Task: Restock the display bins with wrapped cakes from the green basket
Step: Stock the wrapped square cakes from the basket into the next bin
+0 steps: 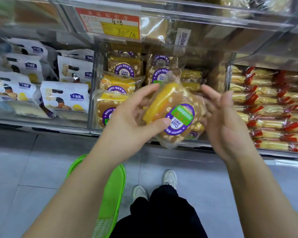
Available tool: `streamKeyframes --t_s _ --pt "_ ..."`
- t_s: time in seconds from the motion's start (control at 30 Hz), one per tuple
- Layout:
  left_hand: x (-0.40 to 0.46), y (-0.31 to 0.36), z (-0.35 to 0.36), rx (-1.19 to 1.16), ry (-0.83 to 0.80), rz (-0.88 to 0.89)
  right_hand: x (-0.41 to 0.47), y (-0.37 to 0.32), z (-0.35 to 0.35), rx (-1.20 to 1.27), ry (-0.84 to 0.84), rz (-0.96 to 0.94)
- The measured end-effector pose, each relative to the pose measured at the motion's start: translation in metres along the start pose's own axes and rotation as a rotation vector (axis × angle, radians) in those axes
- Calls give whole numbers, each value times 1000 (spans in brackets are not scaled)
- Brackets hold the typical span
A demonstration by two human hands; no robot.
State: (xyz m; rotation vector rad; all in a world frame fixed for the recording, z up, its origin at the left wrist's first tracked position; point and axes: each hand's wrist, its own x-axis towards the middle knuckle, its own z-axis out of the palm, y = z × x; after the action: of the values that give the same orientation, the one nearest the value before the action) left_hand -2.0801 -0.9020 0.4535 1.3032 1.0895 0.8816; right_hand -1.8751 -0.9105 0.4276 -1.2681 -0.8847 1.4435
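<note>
From the head view, a wrapped cake was gripped by the left hand, thumb across its purple label. Just right of it, the right hand was held released, fingers relaxed. Behind the grip stood the display bin; below it, the green basket.

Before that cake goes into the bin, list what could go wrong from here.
1. The left hand grips the wrapped cake mostly by one side, and the right hand is open beside it; the slick wrapper could slip.
2. The middle bin already holds stacked cakes; pushing another in may topple or crush them.
3. The green basket sits beside the feet, a possible trip.
</note>
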Motion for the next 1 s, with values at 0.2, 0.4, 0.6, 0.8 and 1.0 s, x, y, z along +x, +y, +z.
streamKeyframes --t_s 0.2,0.4,0.6,0.8,1.0 --pt "38 24 3 344 -142 96 4 -15 -5 -380 -216 -59" --pt "40 4 2 -34 87 -24 13 -3 7 227 -73 111" --pt "46 2 -9 363 131 11 14 11 12 -118 56 103" --pt "55 11 -14 872 123 86 33 16 16 -366 2 41" --pt "57 4 -13 917 245 62 39 23 38 -545 255 -96"
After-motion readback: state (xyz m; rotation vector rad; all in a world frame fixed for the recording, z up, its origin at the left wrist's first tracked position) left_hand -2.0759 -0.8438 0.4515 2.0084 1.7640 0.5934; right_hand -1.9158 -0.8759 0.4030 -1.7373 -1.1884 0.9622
